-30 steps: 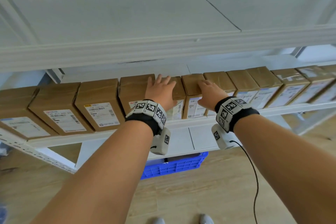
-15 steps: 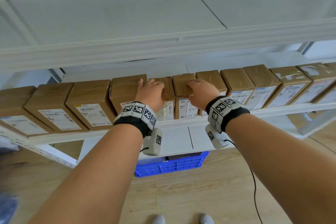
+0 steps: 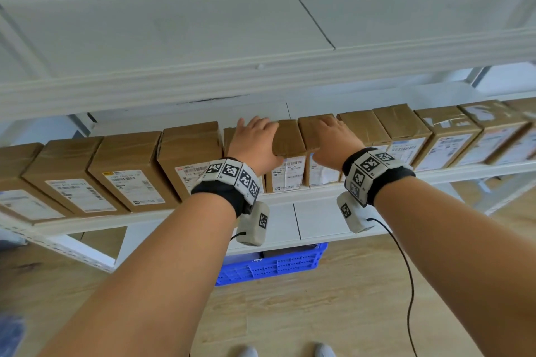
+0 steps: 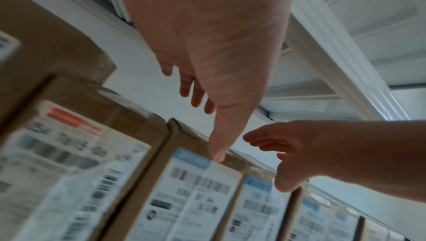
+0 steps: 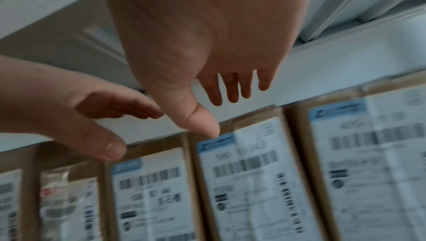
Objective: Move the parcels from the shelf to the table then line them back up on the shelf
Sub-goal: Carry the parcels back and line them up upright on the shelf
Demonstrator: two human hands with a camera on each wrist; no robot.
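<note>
Brown cardboard parcels with white labels stand in a row on the white shelf (image 3: 319, 193). My left hand (image 3: 255, 136) lies over the tops of two middle parcels, fingers stretched toward the back. Its thumb touches the top front edge of a blue-labelled parcel (image 4: 191, 181). My right hand (image 3: 330, 133) rests on the neighbouring parcel (image 3: 322, 174) to the right, fingers straight. Its thumb sits at that parcel's (image 5: 242, 163) top edge. In the wrist views the fingers of both hands hang loose above the parcel tops. Neither hand grips anything.
An upper shelf board (image 3: 261, 75) hangs low over the parcels and leaves little headroom. A blue plastic crate (image 3: 275, 264) sits on the wooden floor under the shelf. A black cable (image 3: 409, 284) dangles from my right wrist.
Both hands stayed on the same middle parcels. Their fingers bent over the tops half a second ago and are straighter now. No parcel has moved.
</note>
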